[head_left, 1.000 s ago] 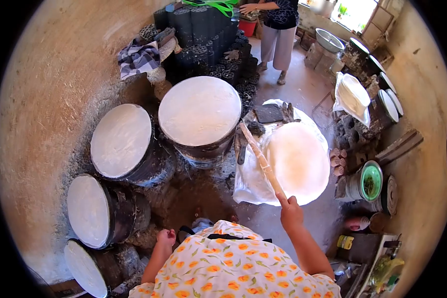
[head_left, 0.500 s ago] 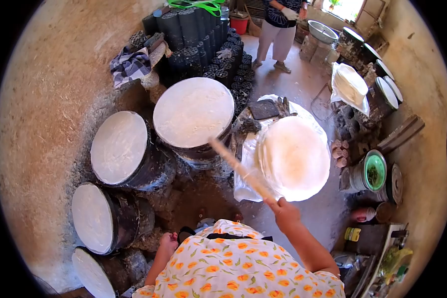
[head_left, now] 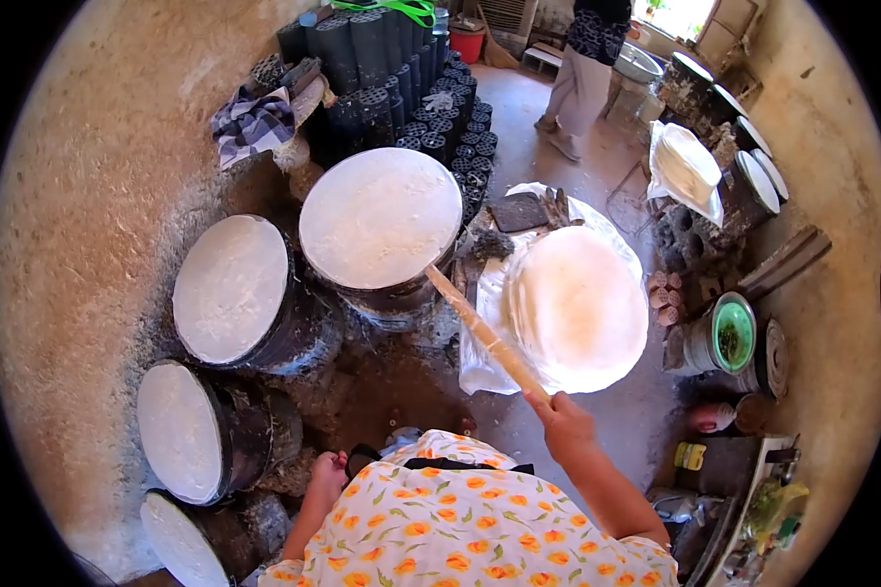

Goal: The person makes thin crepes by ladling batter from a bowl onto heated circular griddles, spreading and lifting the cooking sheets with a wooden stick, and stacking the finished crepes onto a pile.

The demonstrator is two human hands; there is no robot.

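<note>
My right hand (head_left: pixel 566 428) is wrapped round the lower end of a long flat wooden stick (head_left: pixel 489 338). The stick slants up and left, its far tip by the near rim of a round griddle (head_left: pixel 382 217) with a white, slightly lumpy top. Right of the stick, a stack of thin round flatbreads (head_left: pixel 579 305) lies on a white sheet (head_left: pixel 486 364). Down at my left side, my left hand (head_left: pixel 330 474) is closed beside the flowered apron (head_left: pixel 460 519). Anything inside its fingers is hidden.
More white-topped griddles (head_left: pixel 232 289) line the left wall. Black honeycomb coal briquettes (head_left: pixel 372 108) are stacked behind. Another person (head_left: pixel 585 73) stands at the back near a metal basin (head_left: pixel 638 65). At right are a green bowl (head_left: pixel 733 335), a second flatbread stack (head_left: pixel 688 161) and a cluttered shelf (head_left: pixel 764 509).
The stick's far tip has shifted slightly right and up, away from the middle of the griddle's near edge. The other person has turned and stepped right toward the basin. My left hand has barely moved.
</note>
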